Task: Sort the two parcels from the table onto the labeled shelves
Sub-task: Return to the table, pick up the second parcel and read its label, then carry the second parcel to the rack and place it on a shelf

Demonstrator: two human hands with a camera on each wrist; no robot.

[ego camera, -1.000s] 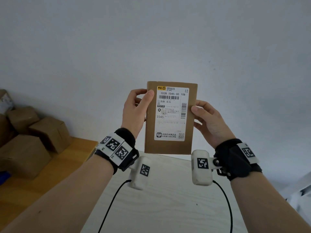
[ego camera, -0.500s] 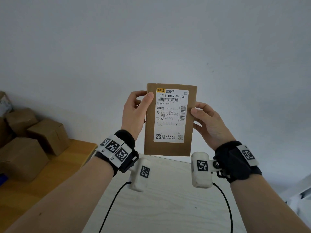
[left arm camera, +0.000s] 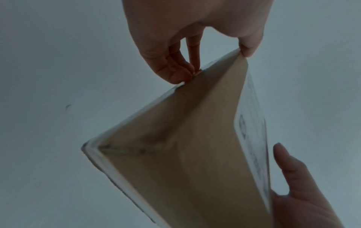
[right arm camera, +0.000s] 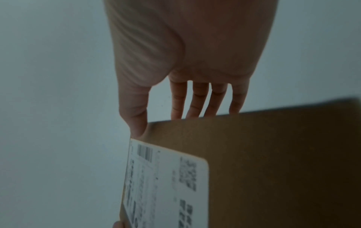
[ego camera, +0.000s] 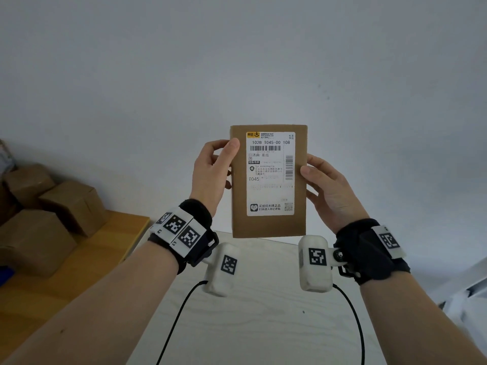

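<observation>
A flat brown cardboard parcel (ego camera: 268, 225) with a white shipping label (ego camera: 270, 173) is held upright in front of the white wall, above the table. My left hand (ego camera: 213, 169) grips its left edge, thumb on the front face and fingers behind. My right hand (ego camera: 325, 184) grips its right edge the same way. In the left wrist view the parcel (left arm camera: 185, 154) shows edge-on, pinched by my left hand (left arm camera: 210, 61). In the right wrist view my right hand (right arm camera: 168, 117) pinches the parcel (right arm camera: 273, 154) near the label's corner. No shelves are in view.
A pale wooden table (ego camera: 263, 312) lies below my arms. To the left, a brown wooden surface (ego camera: 79, 264) carries several stacked cardboard boxes (ego camera: 34, 233). A white structure (ego camera: 471, 299) stands at the lower right. The bare white wall fills the background.
The parcel and both hands have sunk slightly in the view; the grip is unchanged.
</observation>
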